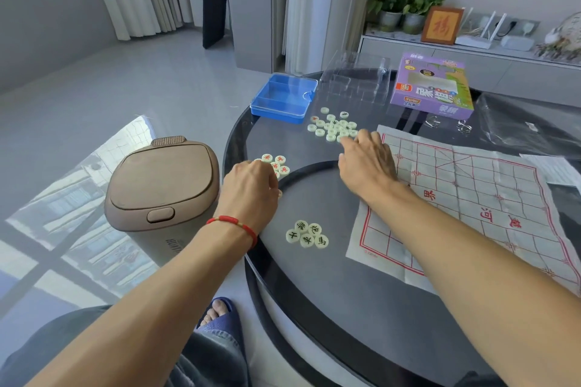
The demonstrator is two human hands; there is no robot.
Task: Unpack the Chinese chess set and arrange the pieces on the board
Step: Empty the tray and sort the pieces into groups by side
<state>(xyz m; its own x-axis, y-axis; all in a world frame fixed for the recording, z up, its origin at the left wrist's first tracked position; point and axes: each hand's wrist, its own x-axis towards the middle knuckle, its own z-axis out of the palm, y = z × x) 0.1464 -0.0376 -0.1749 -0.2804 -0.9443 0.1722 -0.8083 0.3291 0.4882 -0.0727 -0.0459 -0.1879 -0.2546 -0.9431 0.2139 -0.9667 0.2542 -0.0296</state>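
While the pieces are still off the grid, the sensible way through this step is to finish sorting by colour before placing anything. On the round dark desk [314, 308] the paper board [471, 198] lies unfolded at the right, creased and bare of pieces, so I would flatten it before loading it. Beyond it stand the purple box [432, 85], the clear tray [355, 78] and the blue case [283, 97], all emptied. The unsorted heap [333, 126] sits just in front of the case, and the right hand [366, 160] reaches into its near edge; its fingers lie fairly straight over the pieces, though whether they pinch one I cannot tell. The left hand [251, 182] is curled over the red pieces [276, 163] near the desk's left rim, seemingly gathering them. Five black pieces [307, 234] lie grouped face up nearer the person. Turning each piece face up as it is sorted should save hunting later.
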